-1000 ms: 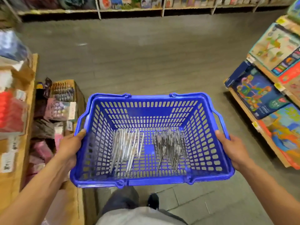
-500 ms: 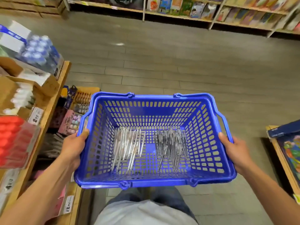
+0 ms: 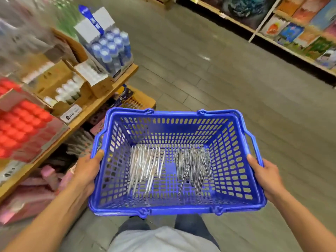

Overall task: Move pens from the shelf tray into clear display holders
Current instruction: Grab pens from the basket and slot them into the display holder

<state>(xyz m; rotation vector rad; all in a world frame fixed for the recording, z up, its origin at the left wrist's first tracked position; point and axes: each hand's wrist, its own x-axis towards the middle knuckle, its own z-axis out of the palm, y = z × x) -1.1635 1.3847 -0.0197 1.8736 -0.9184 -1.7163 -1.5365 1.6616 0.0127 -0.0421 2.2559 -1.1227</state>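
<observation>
Gripping the blue basket (image 3: 174,209) by its two short sides, the person carries it level at waist height above a grey plank floor (image 3: 209,73); the left hand (image 3: 87,170) clasps the left rim, thumb lying along the top edge and the remaining fingers hidden beneath the outer wall; the right hand (image 3: 266,174) clasps the right rim the same way, thumb on top just inside the folded-down handle, fingers wrapped out of sight; both grips are closed around the basket's rim. Between the two hands, on the slotted bottom, lie the pens: a pale, whitish bundle of pens (image 3: 145,164) nearer the left hand, and a darker, silvery bundle of pens (image 3: 194,165) nearer the right hand; the two bundles lie apart, with a bare strip of blue floor between them, and several pens in each splay out toward the person. Beyond the left hand, a wooden shelf (image 3: 101,104) holds cardboard boxes of small white bottles (image 3: 67,90), a shrink-wrapped pack of blue-capped bottles (image 3: 112,48) and a tray of red-capped items (image 3: 20,122); far beyond the right hand, a low rack of picture books (image 3: 298,33) lines the aisle, though motion blur softens much of it.
</observation>
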